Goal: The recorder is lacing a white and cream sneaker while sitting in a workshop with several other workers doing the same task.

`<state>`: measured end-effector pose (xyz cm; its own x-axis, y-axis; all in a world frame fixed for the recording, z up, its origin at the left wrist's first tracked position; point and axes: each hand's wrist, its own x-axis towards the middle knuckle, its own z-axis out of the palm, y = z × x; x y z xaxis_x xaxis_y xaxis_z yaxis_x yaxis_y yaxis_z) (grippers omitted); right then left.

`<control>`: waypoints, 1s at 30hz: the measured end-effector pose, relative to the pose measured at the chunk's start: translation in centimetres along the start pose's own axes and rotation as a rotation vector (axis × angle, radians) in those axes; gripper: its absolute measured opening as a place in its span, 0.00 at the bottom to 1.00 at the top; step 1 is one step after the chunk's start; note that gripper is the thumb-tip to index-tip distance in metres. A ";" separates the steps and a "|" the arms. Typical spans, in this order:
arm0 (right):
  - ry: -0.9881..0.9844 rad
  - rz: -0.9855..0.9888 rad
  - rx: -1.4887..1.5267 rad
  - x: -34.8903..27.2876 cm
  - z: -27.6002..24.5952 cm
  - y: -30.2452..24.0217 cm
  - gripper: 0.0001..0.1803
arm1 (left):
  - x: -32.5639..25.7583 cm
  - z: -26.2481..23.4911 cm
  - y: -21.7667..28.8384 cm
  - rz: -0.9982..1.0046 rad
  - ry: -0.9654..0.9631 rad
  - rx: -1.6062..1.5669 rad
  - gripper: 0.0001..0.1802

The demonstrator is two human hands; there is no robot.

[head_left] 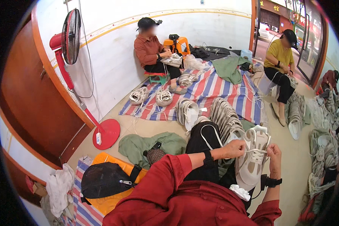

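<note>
A beige and white shoe upper (249, 167) rests over my lap, toe toward me, with a white shoelace (257, 154) threaded across its front. My left hand (234, 149) is closed at the upper's left edge, pinching the lace. On the other side my right hand (274, 151) is closed too, fingertips together beside the eyelets, on the lace as far as I can see. A loose white loop of lace (206, 138) lies over my dark trouser leg. Crumpled white material (240, 192) sits on my lap below the toe.
Nested shoe uppers (225, 116) stand in rows ahead of me by a striped sheet (199, 96). Two people (148, 49) (280, 56) sit working on uppers. A red fan (108, 133), a black mesh bag (105, 179) and green cloth (135, 148) are at left; more uppers (324, 150) lie right.
</note>
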<state>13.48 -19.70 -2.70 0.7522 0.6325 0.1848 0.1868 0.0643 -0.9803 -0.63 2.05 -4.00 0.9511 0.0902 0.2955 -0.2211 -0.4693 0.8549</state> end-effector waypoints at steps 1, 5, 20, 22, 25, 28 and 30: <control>-0.001 -0.003 0.013 0.0 0.1 0.0 0.05 | -0.2 -0.3 0.4 -0.001 0.005 0.004 0.04; 0.013 0.007 0.028 -0.6 0.2 0.0 0.04 | -0.8 -1.2 -0.3 -0.173 -0.135 -0.280 0.03; 0.028 0.038 0.135 1.1 -0.3 1.8 0.06 | -3.3 -14.7 1.4 -0.308 -0.201 0.178 0.08; 0.004 0.035 0.193 0.7 -0.5 2.0 0.05 | -4.0 -16.3 2.0 -0.330 -0.214 0.204 0.09; 0.019 0.061 0.204 0.3 -0.5 1.7 0.06 | -5.5 -18.1 2.8 -0.372 -0.194 0.238 0.09; -0.032 0.031 0.223 0.4 0.1 1.4 0.06 | -7.4 -19.3 3.6 -0.321 -0.160 0.380 0.09; -0.049 0.036 0.225 0.7 0.0 1.7 0.06 | -8.3 -20.3 4.9 -0.335 -0.111 0.426 0.09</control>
<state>14.30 -19.10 -4.20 0.7232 0.6739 0.1509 0.0102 0.2081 -0.9781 -13.95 16.78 6.42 0.9765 0.2135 -0.0290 0.1822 -0.7466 0.6399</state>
